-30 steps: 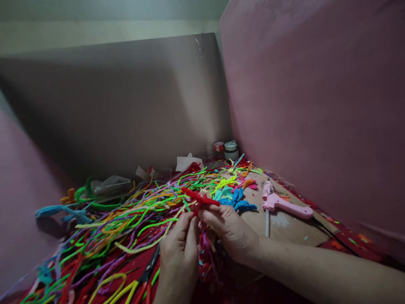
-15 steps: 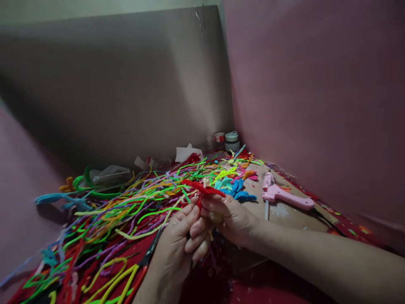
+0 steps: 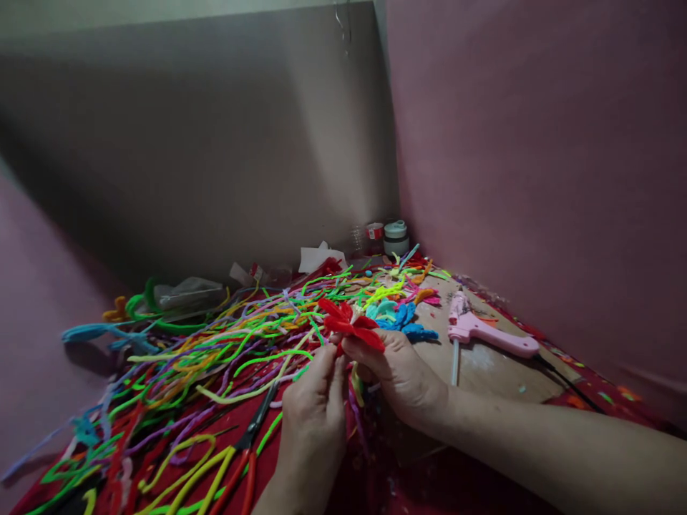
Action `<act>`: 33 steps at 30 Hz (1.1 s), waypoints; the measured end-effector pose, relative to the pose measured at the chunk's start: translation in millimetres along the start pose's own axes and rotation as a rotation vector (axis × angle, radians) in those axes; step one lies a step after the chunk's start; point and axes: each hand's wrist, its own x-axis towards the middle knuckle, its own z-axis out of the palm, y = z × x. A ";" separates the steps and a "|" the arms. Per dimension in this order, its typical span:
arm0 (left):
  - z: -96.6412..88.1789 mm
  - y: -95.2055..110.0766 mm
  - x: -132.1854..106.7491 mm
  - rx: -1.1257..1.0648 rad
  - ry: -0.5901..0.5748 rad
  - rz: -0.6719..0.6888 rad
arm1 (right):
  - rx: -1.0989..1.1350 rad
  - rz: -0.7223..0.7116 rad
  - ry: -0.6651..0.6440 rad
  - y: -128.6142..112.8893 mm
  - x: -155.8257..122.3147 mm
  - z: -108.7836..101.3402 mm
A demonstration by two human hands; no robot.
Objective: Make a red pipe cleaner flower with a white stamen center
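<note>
Both my hands hold a red pipe-cleaner flower (image 3: pixel 350 323) just above the table. My right hand (image 3: pixel 400 375) pinches it from the right under its petals. My left hand (image 3: pixel 314 422) has its fingers pressed together at the flower's stem from below. A big pile of loose coloured pipe cleaners (image 3: pixel 215 350) lies to the left of the hands. Blue and teal pipe-cleaner shapes (image 3: pixel 400 318) lie just behind the flower.
A pink glue gun (image 3: pixel 486 332) with a black cord lies on a brown cardboard sheet (image 3: pixel 499 372) to the right. Scissors with red handles (image 3: pixel 250 447) lie by my left wrist. Small jars (image 3: pixel 394 238) stand in the back corner. Walls close in on three sides.
The flower has turned so its red petals show more fully. My left hand's fingers have shifted from curled beside the stem to pointing up at it.
</note>
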 end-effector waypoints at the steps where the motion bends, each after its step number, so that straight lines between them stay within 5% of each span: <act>1: 0.5 1.9 0.1 -0.120 -0.012 -0.089 | -0.010 -0.003 0.004 0.6 -0.1 0.1; 6: 1.0 8.6 0.6 -0.668 -0.152 -0.477 | -0.040 -0.030 -0.020 4.7 -0.9 -1.3; 11: -2.3 9.8 2.4 -0.957 -0.302 -0.554 | -0.137 -0.016 -0.108 1.9 -4.7 -3.9; 26: -11.2 14.5 4.0 -0.652 -0.370 -0.333 | -0.216 -0.030 -0.130 -22.9 -13.0 11.4; 33: -19.2 17.7 8.9 -0.401 -0.050 -0.214 | -0.322 -0.329 0.066 -25.1 -9.7 9.0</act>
